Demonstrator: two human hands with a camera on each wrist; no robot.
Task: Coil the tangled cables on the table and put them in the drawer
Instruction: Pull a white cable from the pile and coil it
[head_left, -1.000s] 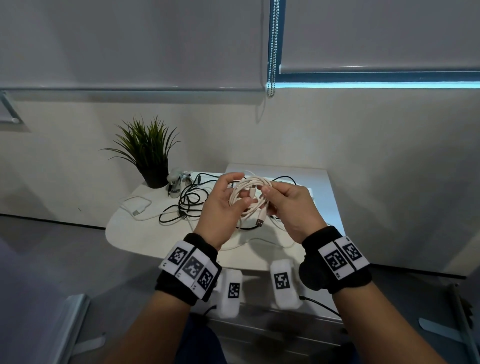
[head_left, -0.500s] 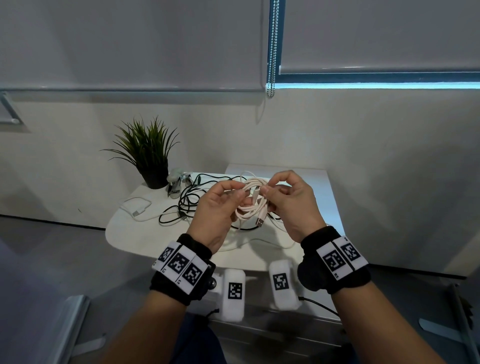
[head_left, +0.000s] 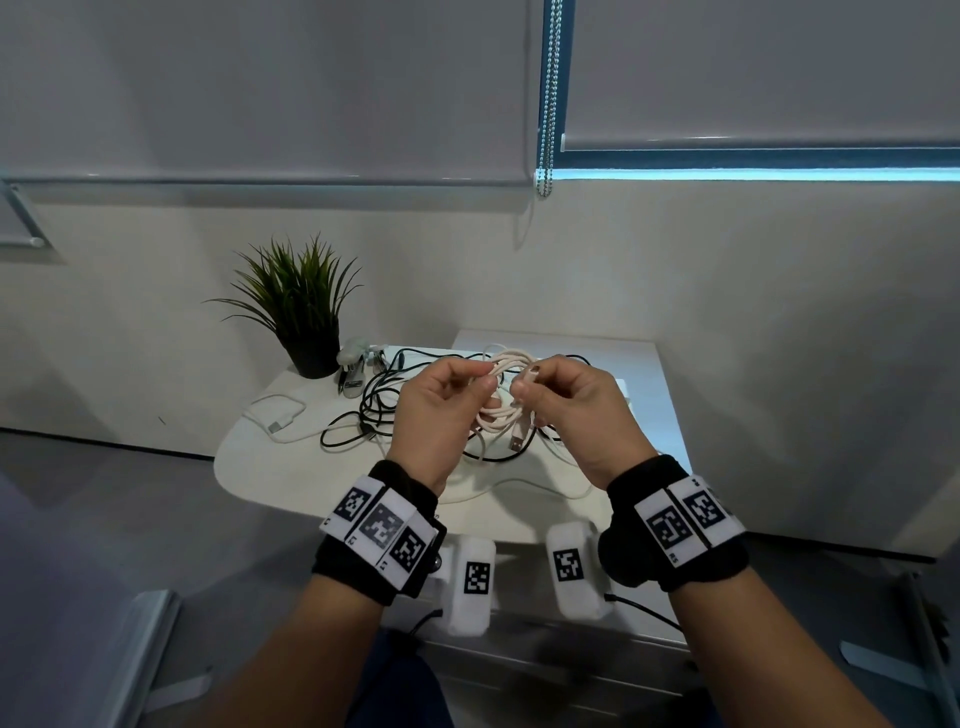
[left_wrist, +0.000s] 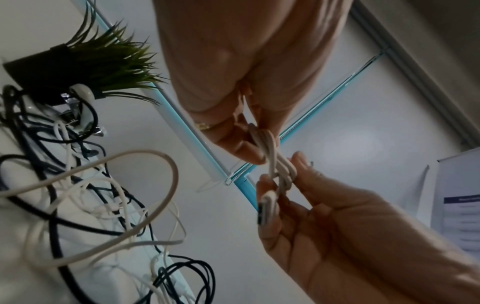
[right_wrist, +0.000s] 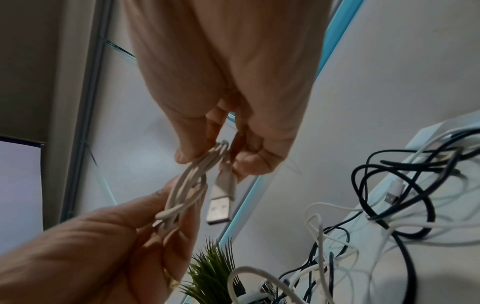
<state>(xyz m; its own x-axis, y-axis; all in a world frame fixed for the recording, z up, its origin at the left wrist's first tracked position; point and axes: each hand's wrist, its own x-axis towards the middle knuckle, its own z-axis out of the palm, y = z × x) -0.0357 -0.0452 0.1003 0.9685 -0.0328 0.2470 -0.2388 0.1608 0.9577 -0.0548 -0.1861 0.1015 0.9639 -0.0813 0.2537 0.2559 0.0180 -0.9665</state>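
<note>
Both hands are raised above the desk (head_left: 291, 467), palms turned inward. The left hand (head_left: 436, 415) is closed on one side of the coiled white cable (head_left: 506, 387), the loops pinched between thumb and fingers (left_wrist: 249, 152). The right hand (head_left: 576, 410) is closed on the opposite side, one connector end pinched at its fingers (head_left: 524, 387). A USB plug (head_left: 518, 436) is seen hanging just below the fingers of both hands.

Beneath the fingers, a tangle of black cables (head_left: 374, 410) and loose white cables (head_left: 519, 488) is spread on the white desk. A flat white adapter (head_left: 275, 413) lies to the left of the fingers, with a potted plant (head_left: 301, 306) beyond it. Roller blinds (head_left: 260, 88) and a bead chain (head_left: 548, 98) are seen on the wall behind.

Compared with half a second earlier, the hands are drawn slightly further apart and the coil is held a little higher.
</note>
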